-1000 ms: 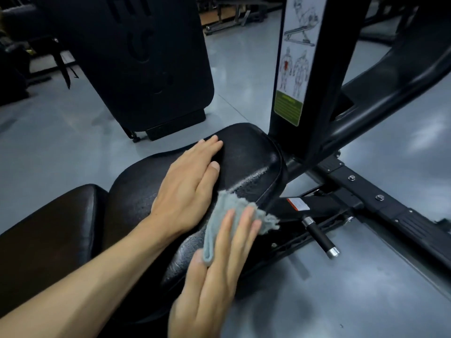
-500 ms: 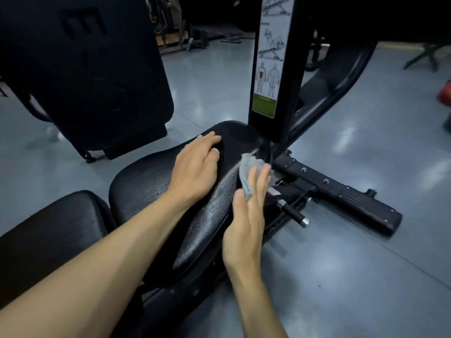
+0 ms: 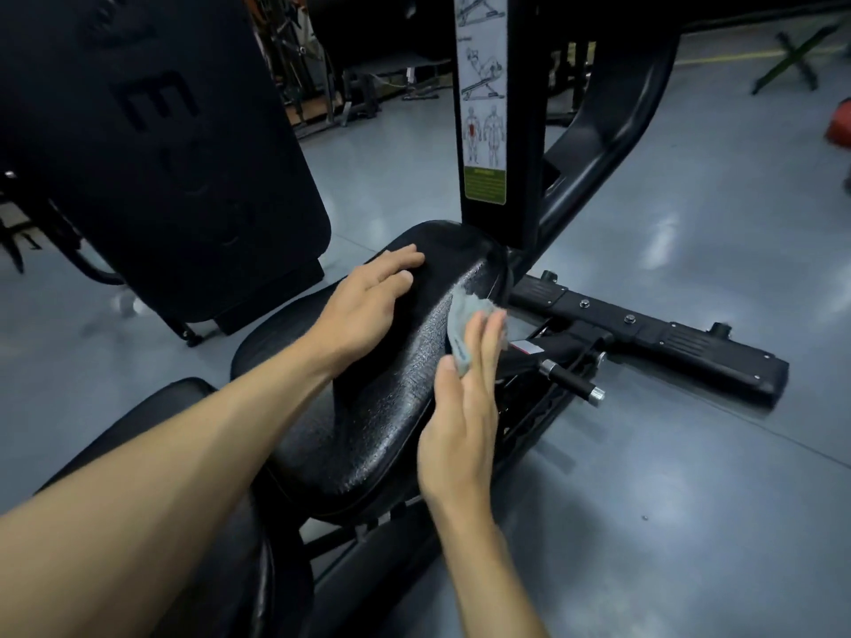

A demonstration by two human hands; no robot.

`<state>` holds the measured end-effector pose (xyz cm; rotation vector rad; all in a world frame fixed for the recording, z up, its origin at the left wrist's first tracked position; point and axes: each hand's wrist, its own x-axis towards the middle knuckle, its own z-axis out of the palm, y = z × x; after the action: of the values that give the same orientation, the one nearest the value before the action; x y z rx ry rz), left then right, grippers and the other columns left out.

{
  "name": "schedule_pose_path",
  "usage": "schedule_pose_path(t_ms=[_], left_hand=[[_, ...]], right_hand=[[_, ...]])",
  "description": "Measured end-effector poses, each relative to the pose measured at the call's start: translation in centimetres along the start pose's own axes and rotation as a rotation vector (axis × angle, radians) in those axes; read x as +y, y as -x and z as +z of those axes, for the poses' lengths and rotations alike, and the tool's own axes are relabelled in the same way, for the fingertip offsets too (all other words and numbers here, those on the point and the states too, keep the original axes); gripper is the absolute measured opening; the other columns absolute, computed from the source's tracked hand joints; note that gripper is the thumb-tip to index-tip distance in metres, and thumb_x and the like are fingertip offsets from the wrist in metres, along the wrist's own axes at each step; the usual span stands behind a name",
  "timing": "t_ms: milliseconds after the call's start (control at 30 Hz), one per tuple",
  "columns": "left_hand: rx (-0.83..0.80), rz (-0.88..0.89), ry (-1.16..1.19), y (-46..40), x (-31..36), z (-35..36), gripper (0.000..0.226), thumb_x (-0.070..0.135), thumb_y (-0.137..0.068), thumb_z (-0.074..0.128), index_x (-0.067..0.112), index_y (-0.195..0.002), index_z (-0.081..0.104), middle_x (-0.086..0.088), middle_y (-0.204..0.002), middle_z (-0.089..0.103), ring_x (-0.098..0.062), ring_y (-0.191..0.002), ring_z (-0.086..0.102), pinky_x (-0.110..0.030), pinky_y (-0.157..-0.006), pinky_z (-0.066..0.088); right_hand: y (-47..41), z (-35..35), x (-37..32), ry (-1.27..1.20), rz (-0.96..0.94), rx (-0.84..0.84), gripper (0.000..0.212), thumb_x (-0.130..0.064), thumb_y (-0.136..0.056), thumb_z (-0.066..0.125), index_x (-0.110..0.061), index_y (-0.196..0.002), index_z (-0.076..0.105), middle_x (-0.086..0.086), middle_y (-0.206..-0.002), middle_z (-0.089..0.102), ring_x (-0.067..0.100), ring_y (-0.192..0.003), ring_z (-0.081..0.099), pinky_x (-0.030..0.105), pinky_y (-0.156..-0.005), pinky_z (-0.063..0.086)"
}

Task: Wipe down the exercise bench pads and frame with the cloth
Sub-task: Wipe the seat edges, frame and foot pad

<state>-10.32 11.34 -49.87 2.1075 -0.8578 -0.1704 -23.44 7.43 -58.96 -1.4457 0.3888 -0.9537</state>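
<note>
The bench's black seat pad (image 3: pixel 387 407) fills the middle of the view, with a second black pad (image 3: pixel 152 421) at lower left. My left hand (image 3: pixel 364 301) rests flat on top of the seat pad, fingers straight. With straight fingers my right hand (image 3: pixel 465 398) presses a small grey-blue cloth (image 3: pixel 465 322) against the pad's right side edge, near its far end. Behind the pad rises the black frame upright (image 3: pixel 525 131), which carries a white instruction sticker (image 3: pixel 481 94). A black frame foot bar (image 3: pixel 654 333) lies on the floor to the right.
A silver-tipped black adjustment pin (image 3: pixel 571 384) sticks out just right of my right hand. A large black machine panel (image 3: pixel 152 145) stands at the left. Grey glossy floor (image 3: pixel 667 499) surrounds the bench. More gym equipment (image 3: pixel 368 80) stands far behind.
My right hand has slid the cloth forward along the pad's right edge, from mid-pad toward the far end near the upright. My left hand has stayed on the pad. The camera has pulled back.
</note>
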Motion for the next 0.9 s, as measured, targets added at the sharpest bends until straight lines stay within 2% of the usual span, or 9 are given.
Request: schedule_pose_path(t_ms=[133,200,300,433,567,667,733,800,900], left_hand=[[0.122,0.146,-0.301,1.8,-1.9,-1.9,0.036,0.015,-0.106,0.048,0.016,-0.141,0.060,0.007,-0.154,0.049,0.000,-0.141,0.040,-0.022,-0.122,0.025],[0.138,0.174,-0.416,3.2,-3.1,-2.6,0.040,0.021,-0.108,0.046,0.016,-0.147,0.055,0.009,-0.157,0.043,0.000,-0.143,0.036,-0.013,-0.118,0.021],[0.081,0.154,-0.445,4.7,-4.4,-2.6,0.049,0.039,-0.108,0.038,0.025,-0.156,0.042,0.017,-0.162,0.032,0.006,-0.148,0.023,-0.006,-0.116,0.010],[0.093,0.134,-0.418,4.8,-4.7,-2.2,0.058,0.047,-0.102,0.030,0.030,-0.157,0.038,0.024,-0.161,0.028,0.011,-0.149,0.017,-0.018,-0.124,0.012],[0.120,0.129,-0.400,4.7,-4.8,-2.1,0.051,0.042,-0.107,0.031,0.031,-0.156,0.038,0.025,-0.160,0.028,0.012,-0.148,0.016,-0.015,-0.123,0.011],[0.138,0.111,-0.391,4.6,-4.9,-2.1,0.046,0.037,-0.110,0.033,0.034,-0.156,0.039,0.026,-0.160,0.029,0.014,-0.147,0.015,-0.005,-0.116,0.005],[0.145,0.113,-0.382,4.6,-4.9,-2.2,0.048,0.041,-0.109,0.030,0.034,-0.156,0.039,0.026,-0.160,0.030,0.015,-0.147,0.015,-0.005,-0.116,0.005],[0.150,0.106,-0.368,4.6,-5.1,-2.2,0.047,0.038,-0.110,0.032,0.033,-0.156,0.039,0.025,-0.161,0.030,0.014,-0.147,0.016,-0.008,-0.118,0.007],[0.163,0.085,-0.348,4.6,-5.2,-2.3,0.047,0.038,-0.110,0.031,0.032,-0.156,0.040,0.023,-0.161,0.031,0.011,-0.148,0.018,-0.014,-0.121,0.010]], right_hand=[[5.3,-0.1,-0.8,0.056,-0.140,-0.097,0.059,-0.029,-0.104,0.034,-0.025,-0.161,0.018,-0.015,-0.170,0.002,0.011,-0.157,0.000,0.027,-0.125,0.005],[4.9,-1.1,-0.1,0.201,-0.192,-0.161,0.059,-0.029,-0.105,0.031,-0.024,-0.161,0.017,-0.016,-0.170,0.004,0.012,-0.158,0.001,0.030,-0.126,0.004],[1.1,-2.6,-0.3,0.368,-0.206,-0.258,0.056,-0.031,-0.107,0.027,-0.028,-0.161,0.012,-0.025,-0.168,-0.002,-0.001,-0.154,-0.006,0.029,-0.126,-0.001],[-6.2,-3.6,-1.2,0.572,-0.186,-0.278,0.054,-0.030,-0.110,0.027,-0.028,-0.162,0.011,-0.021,-0.168,-0.002,-0.009,-0.150,-0.012,0.029,-0.127,-0.004],[-15.5,-3.3,-1.9,0.742,-0.141,-0.383,0.052,-0.031,-0.109,0.026,-0.020,-0.160,0.031,-0.010,-0.167,0.021,0.011,-0.156,0.012,0.036,-0.128,0.003],[-14.9,-3.1,-2.4,0.850,-0.289,-0.470,0.057,-0.036,-0.105,0.025,-0.017,-0.158,0.035,-0.007,-0.164,0.029,0.018,-0.156,0.014,0.042,-0.128,0.009],[-11.2,-3.5,-2.7,0.889,-0.479,-0.560,0.059,-0.038,-0.105,0.026,-0.017,-0.160,0.030,-0.007,-0.167,0.021,0.010,-0.157,0.007,0.036,-0.129,0.004],[-9.2,-3.9,-3.1,0.902,-0.595,-0.696,0.057,-0.039,-0.105,0.029,-0.018,-0.158,0.035,-0.008,-0.165,0.026,0.007,-0.156,0.012,0.031,-0.128,0.003],[-13.0,-3.2,-3.8,0.972,-0.576,-0.707,0.055,-0.039,-0.106,0.028,-0.019,-0.156,0.040,-0.007,-0.162,0.035,0.007,-0.153,0.021,0.026,-0.127,0.004]])
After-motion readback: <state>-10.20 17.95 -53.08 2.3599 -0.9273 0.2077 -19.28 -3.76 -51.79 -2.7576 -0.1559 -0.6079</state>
